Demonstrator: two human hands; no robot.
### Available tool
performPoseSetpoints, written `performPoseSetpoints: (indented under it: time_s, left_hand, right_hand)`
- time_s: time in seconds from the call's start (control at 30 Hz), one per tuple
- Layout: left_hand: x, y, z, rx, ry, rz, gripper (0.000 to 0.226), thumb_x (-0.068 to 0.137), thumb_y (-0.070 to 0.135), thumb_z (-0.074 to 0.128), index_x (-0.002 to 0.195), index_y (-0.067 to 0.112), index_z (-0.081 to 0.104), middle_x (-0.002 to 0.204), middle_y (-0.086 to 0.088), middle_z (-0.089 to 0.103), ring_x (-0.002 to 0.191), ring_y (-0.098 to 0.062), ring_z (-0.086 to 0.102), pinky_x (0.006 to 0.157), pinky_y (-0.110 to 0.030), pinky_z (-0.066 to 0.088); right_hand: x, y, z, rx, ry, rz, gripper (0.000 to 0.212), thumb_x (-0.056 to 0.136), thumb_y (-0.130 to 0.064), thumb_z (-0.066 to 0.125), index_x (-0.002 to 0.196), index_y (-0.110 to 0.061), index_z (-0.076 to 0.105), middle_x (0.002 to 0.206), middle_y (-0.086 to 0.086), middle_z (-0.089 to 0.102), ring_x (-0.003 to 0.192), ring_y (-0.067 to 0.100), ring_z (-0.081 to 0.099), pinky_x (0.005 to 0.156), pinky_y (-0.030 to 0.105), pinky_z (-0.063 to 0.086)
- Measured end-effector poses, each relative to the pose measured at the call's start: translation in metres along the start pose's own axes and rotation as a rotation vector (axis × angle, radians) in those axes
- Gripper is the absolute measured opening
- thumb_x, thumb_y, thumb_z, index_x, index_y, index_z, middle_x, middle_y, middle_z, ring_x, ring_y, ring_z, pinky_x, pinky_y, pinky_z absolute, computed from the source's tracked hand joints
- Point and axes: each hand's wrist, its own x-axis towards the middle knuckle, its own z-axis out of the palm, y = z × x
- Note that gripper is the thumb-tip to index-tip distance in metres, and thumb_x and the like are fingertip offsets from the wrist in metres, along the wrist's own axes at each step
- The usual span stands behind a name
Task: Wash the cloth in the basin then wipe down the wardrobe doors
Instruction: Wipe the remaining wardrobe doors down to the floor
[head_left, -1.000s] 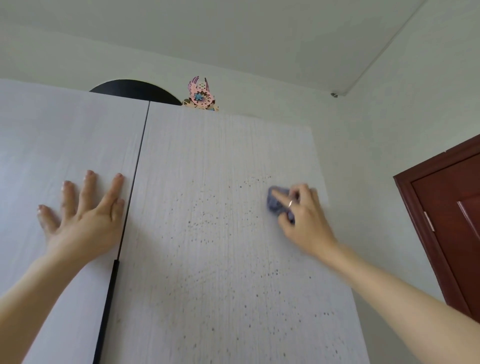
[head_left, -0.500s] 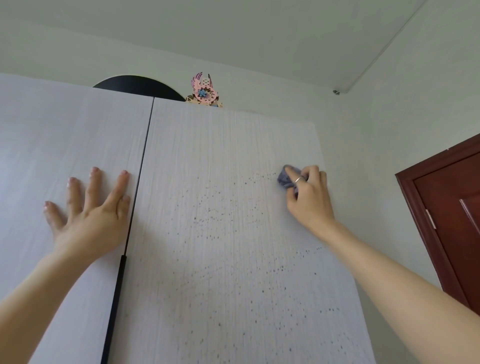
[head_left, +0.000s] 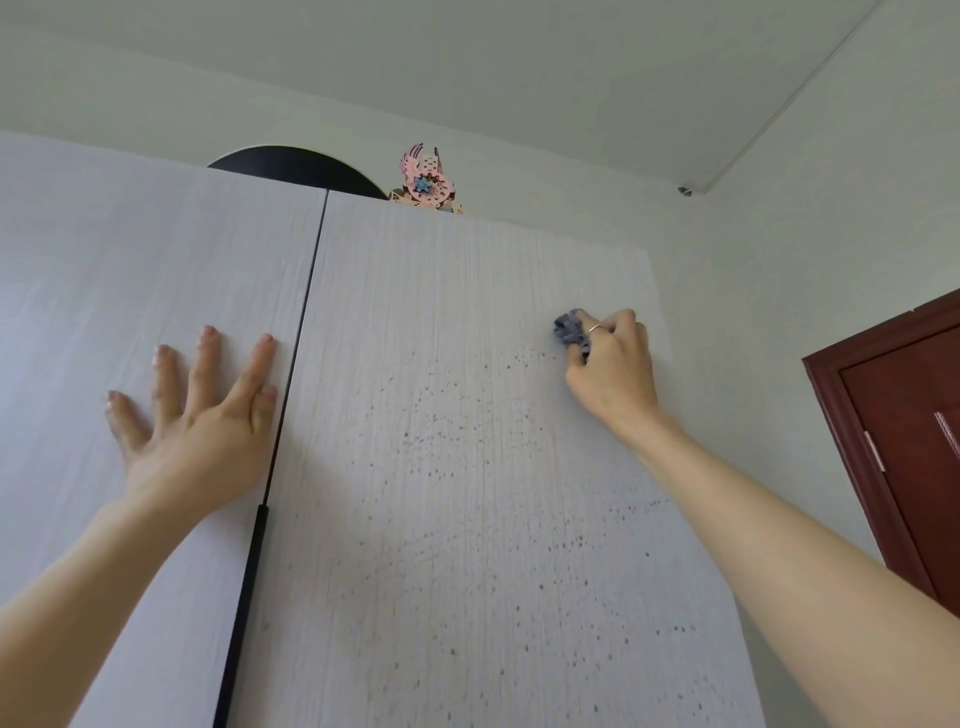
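Two pale wood-grain wardrobe doors fill the view. The right door (head_left: 441, 467) is speckled with small dark drops. My right hand (head_left: 613, 369) grips a bunched blue-grey cloth (head_left: 569, 330) and presses it against the upper right part of that door, near its right edge. Most of the cloth is hidden under my fingers. My left hand (head_left: 197, 415) lies flat with fingers spread on the left door (head_left: 104, 286), just beside the dark gap between the doors.
A black vertical handle (head_left: 244, 597) runs down the gap below my left hand. On top of the wardrobe sit a black round object (head_left: 296, 163) and a pink ornament (head_left: 426, 182). A dark red room door (head_left: 904, 441) stands at the right.
My right hand has slid the cloth up and to the right across the right door. My left hand has stayed flat on the left door.
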Motion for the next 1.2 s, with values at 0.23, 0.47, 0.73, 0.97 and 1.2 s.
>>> performPoseSetpoints:
  time_s: [0.23, 0.47, 0.73, 0.97, 1.2]
  left_hand:
    - [0.001, 0.001, -0.003, 0.001, -0.020, -0.010, 0.048, 0.096, 0.050, 0.004, 0.142, 0.053, -0.013, 0.156, 0.008, -0.023, 0.142, -0.021, -0.025, 0.111, -0.054, -0.014]
    - [0.000, 0.001, -0.002, -0.007, -0.019, -0.005, 0.048, 0.097, 0.049, 0.004, 0.142, 0.053, -0.011, 0.156, 0.007, -0.022, 0.142, -0.022, -0.024, 0.111, -0.055, -0.013]
    - [0.000, 0.000, -0.003, -0.016, -0.016, 0.003, 0.048, 0.098, 0.048, 0.006, 0.144, 0.052, -0.008, 0.157, 0.007, -0.020, 0.143, -0.022, -0.023, 0.111, -0.055, -0.012]
    - [-0.002, 0.000, -0.003, 0.008, -0.014, 0.005, 0.048, 0.098, 0.048, 0.006, 0.143, 0.053, -0.011, 0.156, 0.007, -0.021, 0.143, -0.023, -0.023, 0.112, -0.054, -0.011]
    - [-0.002, -0.002, -0.003, 0.020, -0.012, 0.017, 0.048, 0.098, 0.048, 0.005, 0.143, 0.052, -0.011, 0.156, 0.007, -0.022, 0.143, -0.023, -0.023, 0.112, -0.054, -0.011]
  right_hand:
    - [-0.042, 0.008, -0.008, -0.030, -0.100, -0.538, 0.042, 0.084, -0.021, 0.051, 0.123, -0.011, 0.061, 0.092, 0.011, 0.050, 0.079, 0.023, 0.052, 0.061, 0.033, 0.050]
    - [0.022, -0.014, -0.004, -0.005, 0.006, 0.207, 0.043, 0.094, -0.019, 0.044, 0.136, -0.016, 0.049, 0.123, 0.018, 0.042, 0.110, 0.037, 0.048, 0.089, 0.032, 0.037]
    - [-0.067, -0.068, 0.014, 0.198, -0.173, -0.667, 0.045, 0.080, -0.024, 0.052, 0.119, -0.006, 0.064, 0.082, 0.008, 0.048, 0.072, 0.020, 0.049, 0.060, 0.025, 0.042]
    - [0.014, -0.042, 0.008, 0.053, -0.062, -0.020, 0.045, 0.094, -0.025, 0.047, 0.138, -0.018, 0.047, 0.118, 0.013, 0.045, 0.111, 0.030, 0.048, 0.094, 0.032, 0.038]
    - [-0.092, -0.067, 0.018, 0.189, -0.206, -0.797, 0.047, 0.081, -0.030, 0.049, 0.117, -0.005, 0.064, 0.083, 0.010, 0.050, 0.075, 0.022, 0.047, 0.064, 0.025, 0.039]
